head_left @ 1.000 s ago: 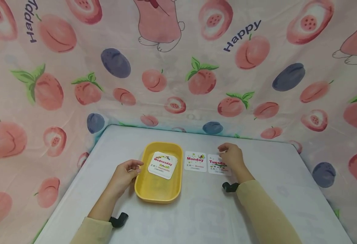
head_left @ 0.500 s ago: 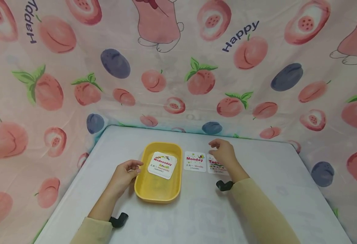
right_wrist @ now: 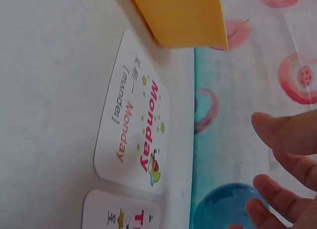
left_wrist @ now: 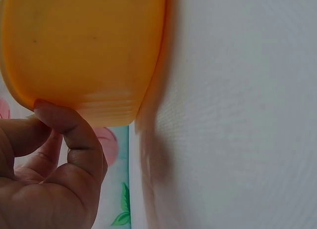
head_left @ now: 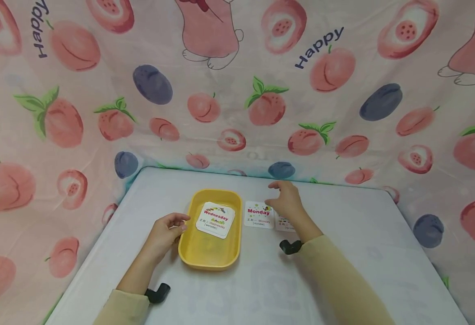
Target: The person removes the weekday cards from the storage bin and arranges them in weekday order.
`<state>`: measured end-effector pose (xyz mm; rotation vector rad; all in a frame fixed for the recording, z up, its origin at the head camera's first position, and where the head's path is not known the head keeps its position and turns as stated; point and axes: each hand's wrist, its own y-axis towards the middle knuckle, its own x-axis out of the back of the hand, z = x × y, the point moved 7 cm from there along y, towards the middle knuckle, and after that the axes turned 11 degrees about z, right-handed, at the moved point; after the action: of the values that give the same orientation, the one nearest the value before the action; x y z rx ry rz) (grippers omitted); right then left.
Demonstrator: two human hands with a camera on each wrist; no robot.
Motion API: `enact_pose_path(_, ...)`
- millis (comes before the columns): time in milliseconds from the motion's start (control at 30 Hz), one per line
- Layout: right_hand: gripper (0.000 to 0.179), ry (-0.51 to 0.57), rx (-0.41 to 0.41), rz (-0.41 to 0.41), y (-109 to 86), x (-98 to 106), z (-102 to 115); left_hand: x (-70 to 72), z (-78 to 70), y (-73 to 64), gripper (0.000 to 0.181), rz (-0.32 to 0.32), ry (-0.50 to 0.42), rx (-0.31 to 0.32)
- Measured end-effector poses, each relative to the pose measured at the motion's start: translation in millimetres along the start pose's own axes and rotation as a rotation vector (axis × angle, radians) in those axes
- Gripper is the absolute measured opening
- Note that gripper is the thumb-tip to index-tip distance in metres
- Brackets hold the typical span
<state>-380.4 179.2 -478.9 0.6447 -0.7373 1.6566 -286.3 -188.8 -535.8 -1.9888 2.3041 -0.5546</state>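
My left hand (head_left: 165, 234) is at the left side of a shallow yellow plastic tray (head_left: 209, 258), its thumb and fingertips pinching the rim. In the left wrist view, the thumb (left_wrist: 67, 125) lies against the tray's outer edge. Inside the tray rests a small stack of white cards, with the Wednesday card (head_left: 215, 219) on top. My right hand (head_left: 289, 203) hovers above the table with its fingers apart and holds nothing. Below and left of it lies the Monday card (head_left: 259, 220); the Tuesday card (head_left: 284, 223) beside that is partly hidden by the hand.
A white-covered table (head_left: 261, 289) bears the tray and cards. Behind it and at its sides hangs a pink cloth (head_left: 229, 104) printed with peaches, plums and rabbits. Each wrist wears a black camera mount (head_left: 158, 293).
My right hand has moved left from over the Tuesday card toward the Monday card, and its thumb and fingers have spread wider. The left hand, tray and cards stay put.
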Motion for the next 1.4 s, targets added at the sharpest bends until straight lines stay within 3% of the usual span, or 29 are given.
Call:
enact_pose_path(200, 0.061, -0.028, -0.024, 0.044, -1.1, -8, 13, -0.9, 0.6, 1.2, 0.028, 0.006, -0.004, 0.003)
enact_pose_path(733, 0.071, -0.105, 0.011, 0.094, -1.1, -25, 57, -1.3, -0.8, -0.8, 0.028, 0.017, -0.016, 0.001)
enact_pose_path(1400, 0.078, -0.136, 0.130, 0.140, -4.7, -61, 120, -1.1, -1.4, -1.2, 0.029, 0.027, -0.019, -0.006)
